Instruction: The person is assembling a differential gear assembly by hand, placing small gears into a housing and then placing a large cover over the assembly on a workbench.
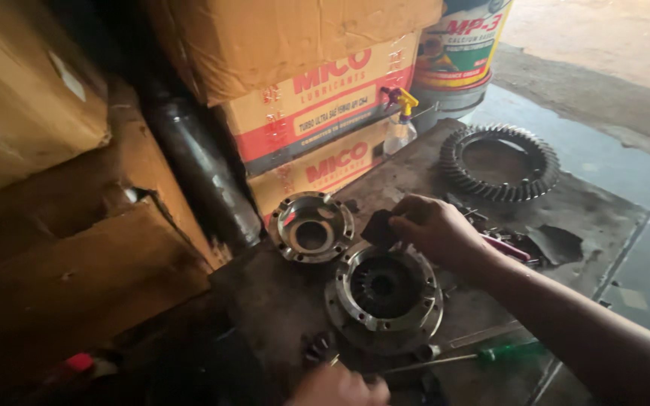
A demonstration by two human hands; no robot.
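One greasy round housing (384,293) shows inner gear teeth.

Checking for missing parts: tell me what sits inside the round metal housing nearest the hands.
Inside the round metal housing, a dark toothed gear shows; anything beneath it is hidden.

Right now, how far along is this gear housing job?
Apart already: the housing cover and ring gear lie separate on the work surface. In hand: the right hand presses a dark pad at the open housing rim. Left: housing still open, screwdriver unused.
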